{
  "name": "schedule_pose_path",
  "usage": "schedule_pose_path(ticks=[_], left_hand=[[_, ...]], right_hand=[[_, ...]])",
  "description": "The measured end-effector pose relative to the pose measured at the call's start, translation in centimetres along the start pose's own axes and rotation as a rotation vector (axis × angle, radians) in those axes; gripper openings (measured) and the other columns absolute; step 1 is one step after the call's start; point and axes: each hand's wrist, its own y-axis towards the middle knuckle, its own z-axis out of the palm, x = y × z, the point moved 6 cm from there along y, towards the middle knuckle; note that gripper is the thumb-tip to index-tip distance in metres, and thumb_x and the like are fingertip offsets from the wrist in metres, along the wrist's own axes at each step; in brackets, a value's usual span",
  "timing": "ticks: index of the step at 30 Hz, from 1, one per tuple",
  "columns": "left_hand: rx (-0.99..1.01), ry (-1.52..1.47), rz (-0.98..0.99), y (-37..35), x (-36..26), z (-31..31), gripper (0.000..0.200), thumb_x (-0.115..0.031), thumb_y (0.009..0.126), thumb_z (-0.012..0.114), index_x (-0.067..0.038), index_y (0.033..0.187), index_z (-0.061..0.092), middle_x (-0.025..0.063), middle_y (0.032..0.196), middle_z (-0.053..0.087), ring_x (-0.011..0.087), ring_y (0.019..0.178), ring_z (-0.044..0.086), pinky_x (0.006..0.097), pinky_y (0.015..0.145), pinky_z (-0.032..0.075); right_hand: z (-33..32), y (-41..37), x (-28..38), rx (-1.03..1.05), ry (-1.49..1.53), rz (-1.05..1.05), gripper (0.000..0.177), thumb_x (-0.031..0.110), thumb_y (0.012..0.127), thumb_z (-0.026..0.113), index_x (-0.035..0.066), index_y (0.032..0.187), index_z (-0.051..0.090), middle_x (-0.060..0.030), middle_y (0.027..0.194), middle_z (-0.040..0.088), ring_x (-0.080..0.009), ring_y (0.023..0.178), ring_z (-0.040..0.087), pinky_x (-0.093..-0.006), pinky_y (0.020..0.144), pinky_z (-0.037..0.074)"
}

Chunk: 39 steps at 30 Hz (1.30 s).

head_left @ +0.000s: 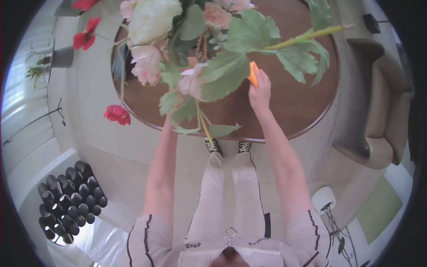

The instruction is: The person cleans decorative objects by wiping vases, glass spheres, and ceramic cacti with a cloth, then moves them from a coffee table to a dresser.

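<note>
A large bouquet of pink, cream and red flowers with broad green leaves fills the upper middle of the view, over an oval brown table. My right hand is over the table, just right of the leaves, closed on a small bright orange object. What kind of thing it is cannot be made out. My left forearm reaches up to the flowers, and its hand is hidden behind petals and leaves. Whether that hand holds a stem does not show. A cut-looking stem sticks out to the right.
A beige leather armchair stands to the right. At lower left is a cluster of black tubes. A white lampshade on thin black legs is at lower right. Potted plants stand by the curtained window on the left.
</note>
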Motion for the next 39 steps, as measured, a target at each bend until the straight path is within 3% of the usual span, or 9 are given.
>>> schedule_pose_path(ticks=[3,9,12,15,18,21,24,30,39], left_hand=[[0.260,0.000,0.515,-19.8,-2.8,-1.6,0.029,-0.009,0.080,0.069,-0.011,0.107,0.058,0.0011,0.104,0.060,0.0103,0.094,0.055,0.0249,0.082,0.045],[0.261,-0.171,0.293,-27.9,10.0,-7.3,0.041,-0.020,0.086,0.065,-0.007,0.123,0.054,0.0104,0.117,0.061,0.0174,0.110,0.056,0.0309,0.098,0.043],[0.241,-0.163,0.161,-28.9,14.4,-8.8,0.042,-0.020,0.087,0.063,-0.004,0.125,0.052,0.0133,0.118,0.060,0.0195,0.111,0.057,0.0312,0.096,0.044],[0.274,-0.160,0.078,-28.0,17.0,-8.2,0.044,-0.024,0.087,0.061,-0.006,0.126,0.051,0.0139,0.119,0.059,0.0183,0.112,0.056,0.0307,0.095,0.043],[0.307,-0.218,0.114,-25.0,16.5,-7.6,0.045,-0.024,0.085,0.064,-0.006,0.124,0.052,0.0140,0.117,0.060,0.0169,0.108,0.057,0.0289,0.093,0.044],[0.341,-0.233,0.105,-23.5,13.6,-8.0,0.046,-0.025,0.085,0.063,-0.005,0.125,0.052,0.0123,0.118,0.059,0.0170,0.110,0.057,0.0291,0.096,0.043],[0.355,-0.243,0.183,-20.6,11.7,-9.2,0.044,-0.024,0.085,0.064,-0.006,0.124,0.052,0.0120,0.118,0.060,0.0177,0.110,0.057,0.0303,0.096,0.044],[0.395,-0.168,0.216,-17.5,9.2,-12.7,0.046,-0.026,0.087,0.061,-0.004,0.126,0.051,0.0117,0.120,0.058,0.0200,0.111,0.056,0.0320,0.097,0.043],[0.358,-0.071,0.214,-11.3,6.3,-15.6,0.048,-0.030,0.085,0.058,-0.006,0.126,0.051,0.0123,0.123,0.057,0.0209,0.113,0.054,0.0335,0.092,0.046]], right_hand=[[1.1,-1.9,-1.8,0.012,-0.109,-0.201,0.041,0.003,0.082,0.052,0.003,0.123,0.051,-0.0185,0.134,0.045,-0.0369,0.118,0.043,-0.0417,0.103,0.035],[3.3,-3.3,-1.9,-0.124,-0.363,-0.480,0.056,0.009,0.066,0.062,0.006,0.122,0.054,-0.0180,0.106,0.057,-0.0398,0.093,0.050,-0.0443,0.084,0.043],[7.1,-2.8,-5.6,-0.165,-0.459,-0.341,0.045,0.011,0.065,0.057,0.009,0.109,0.052,-0.0141,0.088,0.051,-0.0349,0.087,0.049,-0.0426,0.067,0.042],[16.2,-2.5,-15.3,-0.042,-0.950,-0.552,0.055,0.016,0.081,0.050,0.003,0.133,0.038,-0.0188,0.126,0.043,-0.0377,0.104,0.049,-0.0427,0.051,0.040],[13.1,-6.3,-1.8,-0.212,-0.932,-0.560,0.026,0.019,0.080,0.052,0.008,0.102,0.061,-0.0172,0.078,0.051,-0.0360,0.084,0.049,-0.0426,0.067,0.039],[12.2,-6.1,1.7,-0.080,-0.491,-0.170,0.033,0.016,0.083,0.055,0.013,0.115,0.055,-0.0147,0.098,0.050,-0.0311,0.097,0.049,-0.0404,0.080,0.044],[13.9,-6.0,1.5,-0.084,-0.495,-0.117,0.055,0.004,0.073,0.056,0.014,0.126,0.045,-0.0158,0.123,0.044,-0.0336,0.112,0.046,-0.0457,0.083,0.045],[13.0,-6.2,3.5,0.027,-0.521,0.122,0.062,0.011,0.082,0.058,0.015,0.139,0.036,-0.0118,0.137,0.040,-0.0299,0.124,0.036,-0.0443,0.096,0.040],[13.7,-5.7,7.6,-0.072,-0.439,0.225,0.045,0.015,0.087,0.052,0.009,0.131,0.044,-0.0142,0.121,0.048,-0.0350,0.108,0.049,-0.0491,0.093,0.041]])
